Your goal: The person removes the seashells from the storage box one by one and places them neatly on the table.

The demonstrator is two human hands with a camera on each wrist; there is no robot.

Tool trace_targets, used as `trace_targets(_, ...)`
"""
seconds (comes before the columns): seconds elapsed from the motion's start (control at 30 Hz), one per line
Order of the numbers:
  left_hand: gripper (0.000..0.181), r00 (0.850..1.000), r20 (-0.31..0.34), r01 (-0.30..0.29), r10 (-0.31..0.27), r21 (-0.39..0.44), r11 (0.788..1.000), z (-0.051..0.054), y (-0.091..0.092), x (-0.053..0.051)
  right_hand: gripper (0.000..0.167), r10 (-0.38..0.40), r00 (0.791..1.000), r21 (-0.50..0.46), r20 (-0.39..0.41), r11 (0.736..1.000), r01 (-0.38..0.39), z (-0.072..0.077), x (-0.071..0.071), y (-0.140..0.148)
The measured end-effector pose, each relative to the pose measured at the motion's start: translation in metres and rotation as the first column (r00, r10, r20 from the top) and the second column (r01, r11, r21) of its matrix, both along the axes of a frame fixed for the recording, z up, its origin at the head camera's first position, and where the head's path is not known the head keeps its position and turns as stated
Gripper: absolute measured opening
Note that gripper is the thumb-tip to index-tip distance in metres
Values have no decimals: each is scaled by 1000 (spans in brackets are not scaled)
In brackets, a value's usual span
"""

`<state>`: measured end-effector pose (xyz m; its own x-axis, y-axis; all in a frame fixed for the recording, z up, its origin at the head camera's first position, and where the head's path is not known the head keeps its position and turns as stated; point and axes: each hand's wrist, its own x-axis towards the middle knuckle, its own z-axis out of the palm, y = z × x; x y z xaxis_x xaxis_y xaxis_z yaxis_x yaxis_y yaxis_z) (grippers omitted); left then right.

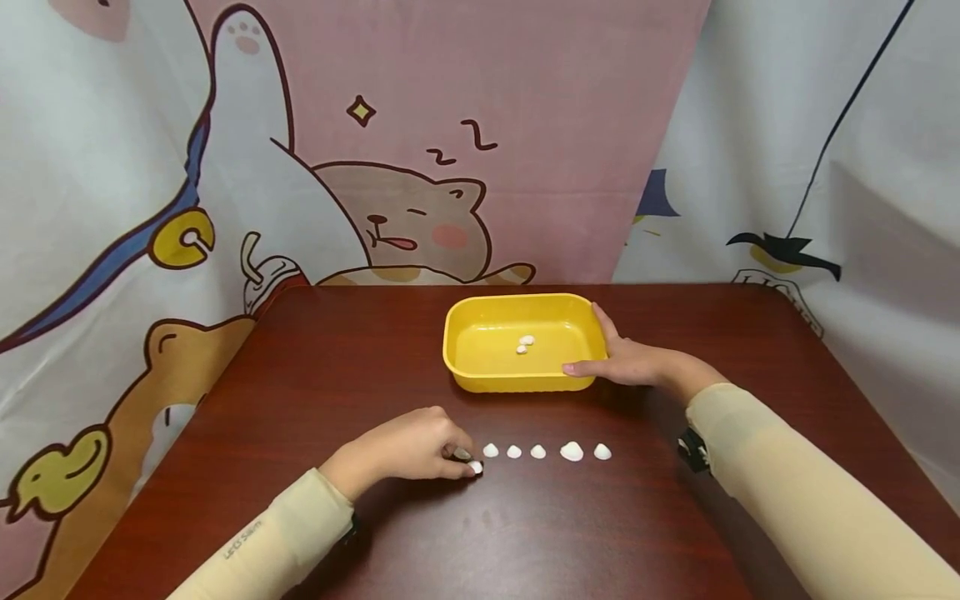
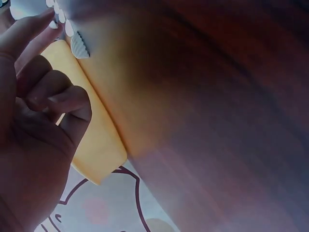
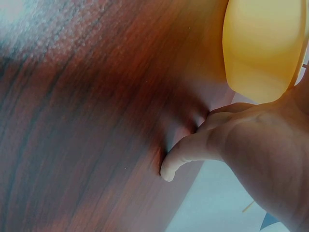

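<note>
My left hand point(image 1: 412, 446) pinches a small white seashell point(image 1: 476, 467) between thumb and fingertips, low over the table. Just right of those fingertips, several white seashells point(image 1: 537, 452) lie in a row; one bigger shell point(image 1: 572, 452) is among them. The left wrist view shows the nearest ridged shell point(image 2: 79, 46) beside the fingers. My right hand point(image 1: 633, 360) holds the right end of a yellow tray point(image 1: 517, 383), its thumb over the near rim and its fingers along the side. Inside the tray sit a few small white shells point(image 1: 527, 341).
A dark reddish-brown wooden table point(image 1: 360, 350) carries everything. Behind it hangs a cloth point(image 1: 562, 150) printed with cartoon animals, reaching round both sides. The tray stands near the table's back edge, beyond the row of shells.
</note>
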<state>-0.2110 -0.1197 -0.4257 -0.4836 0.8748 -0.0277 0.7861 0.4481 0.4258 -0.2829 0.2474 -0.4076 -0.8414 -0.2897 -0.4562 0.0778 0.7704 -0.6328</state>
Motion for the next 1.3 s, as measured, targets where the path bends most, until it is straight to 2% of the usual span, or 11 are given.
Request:
trace_targets(0.17, 11, 999, -40, 14, -16, -53, 999, -5, 2, 1, 141, -8, 1000, 4, 6, 1000, 8, -1, 0, 1)
trace_targets(0.3, 10, 998, -63, 11, -15, -64, 998, -6, 2, 2, 141, -5, 1000, 5, 2, 1000, 5, -2, 0, 2)
trace_targets(0.63, 8, 999, -45, -3, -1, -91, 996, -1, 2, 5, 141, -6, 1000, 4, 8, 1000, 6, 0, 0, 0)
trace_targets(1.1, 9, 998, -64, -15, 10, -79, 997, -2, 3, 3, 142, -11, 1000, 5, 7, 1000, 11, 0, -1, 0)
trace_targets(1.3, 14, 996, -88, -42, 35, -85, 995, 0, 5, 1, 142, -10, 1000, 5, 18, 1000, 10, -1, -1, -1)
